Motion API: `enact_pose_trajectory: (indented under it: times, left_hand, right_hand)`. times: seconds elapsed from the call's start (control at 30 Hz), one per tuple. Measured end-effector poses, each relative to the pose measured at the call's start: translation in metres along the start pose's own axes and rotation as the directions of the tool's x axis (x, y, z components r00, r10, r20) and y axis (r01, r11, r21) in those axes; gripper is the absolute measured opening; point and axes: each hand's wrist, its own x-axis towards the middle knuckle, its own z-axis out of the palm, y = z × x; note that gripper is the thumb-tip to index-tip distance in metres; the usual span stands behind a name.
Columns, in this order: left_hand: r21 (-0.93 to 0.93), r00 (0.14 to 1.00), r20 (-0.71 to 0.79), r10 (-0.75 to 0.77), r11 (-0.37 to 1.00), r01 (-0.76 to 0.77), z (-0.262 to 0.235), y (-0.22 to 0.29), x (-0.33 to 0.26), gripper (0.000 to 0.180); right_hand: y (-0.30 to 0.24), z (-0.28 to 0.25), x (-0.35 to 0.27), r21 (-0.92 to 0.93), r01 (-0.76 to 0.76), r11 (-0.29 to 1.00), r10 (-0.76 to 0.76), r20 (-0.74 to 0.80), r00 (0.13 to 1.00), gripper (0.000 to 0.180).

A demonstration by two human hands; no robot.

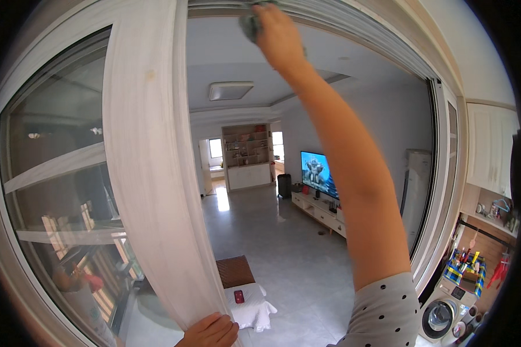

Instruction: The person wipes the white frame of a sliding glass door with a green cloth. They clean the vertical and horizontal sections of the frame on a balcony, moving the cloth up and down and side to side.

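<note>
My right arm reaches high, and my right hand [281, 41] presses a dark grey-green cloth [250, 26] up by the overhead track [330, 13] of the doorway. The fingers are closed on the cloth, which is partly hidden behind them. Low in the view, my left hand [211, 331] grips the edge of the white sliding door [147, 144], fingers bent together over it. The door has a glass panel [58, 115] on its left, with reflections in it.
Through the doorway, a television [318, 172] is above a long low cabinet [324, 216]. A white-draped seat [252, 312] with a red phone [239, 296] on it stands just beyond the door. On the right are a washing machine [439, 318] and a wall cupboard [489, 144].
</note>
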Motion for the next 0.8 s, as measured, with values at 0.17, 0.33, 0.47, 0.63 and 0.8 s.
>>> enact_pose_trajectory:
  times: [0.17,0.33,0.47,0.63,0.8]
  left_hand:
    - [0.223,0.985,0.117,0.127,0.963,-0.151,0.004,0.007,0.001,0.011]
    - [-0.173,0.991,0.061,-0.12,0.977,0.129,-0.006,0.008,0.007,0.014]
    - [0.106,0.99,0.109,0.093,0.989,-0.105,-0.003,0.007,-0.003,0.017]
    - [-0.394,0.972,0.055,-0.229,0.889,0.232,-0.017,0.001,0.012,0.02]
    - [-0.451,0.96,-0.001,-0.279,0.857,0.249,-0.015,0.005,0.009,0.023]
  right_hand:
    - [-0.066,0.037,0.024,0.087,-0.027,0.996,0.02,0.084,0.996,0.029]
    - [-0.09,0.07,0.05,-0.149,0.001,0.989,0.042,0.286,0.957,0.029]
    - [-0.058,0.051,0.034,-0.132,-0.038,0.991,0.052,0.099,0.994,0.029]
    - [0.014,0.031,0.009,-0.274,-0.107,0.956,0.15,0.142,0.978,0.032]
    - [0.028,0.01,-0.004,-0.328,-0.159,0.931,0.212,0.133,0.968,0.033]
